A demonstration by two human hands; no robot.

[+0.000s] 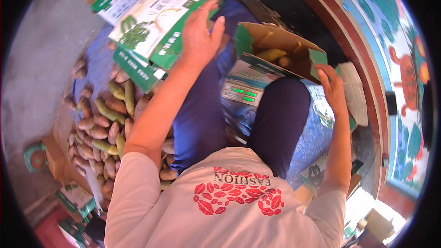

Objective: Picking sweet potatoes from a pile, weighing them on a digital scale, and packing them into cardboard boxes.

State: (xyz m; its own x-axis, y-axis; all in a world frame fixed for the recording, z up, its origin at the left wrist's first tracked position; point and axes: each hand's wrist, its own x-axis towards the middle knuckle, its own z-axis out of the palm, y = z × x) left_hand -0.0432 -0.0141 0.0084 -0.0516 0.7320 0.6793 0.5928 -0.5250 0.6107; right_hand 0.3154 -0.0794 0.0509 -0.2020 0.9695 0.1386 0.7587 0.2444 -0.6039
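Observation:
My left hand [201, 36] is raised with its fingers stretched and thumb apart, holding nothing. It is next to a white and green printed cardboard box [156, 20]; whether it touches the box I cannot tell. My right hand [331, 82] has its fingers at the right corner of an open cardboard box [294, 48], pinching the green side flap. Inside that box lie a yellowish long vegetable [272, 55] and a brown roundish one [284, 61]. Just in front of the box, between my knees, a scale's display panel [242, 93] shows green lit digits.
On my left is a large pile of brownish tubers [97, 132] with longer green ones [110, 111] among them, partly on blue sheeting [94, 59]. More printed boxes stand at the far left and lower left [76, 197]. A painted wall [406, 78] curves along the right.

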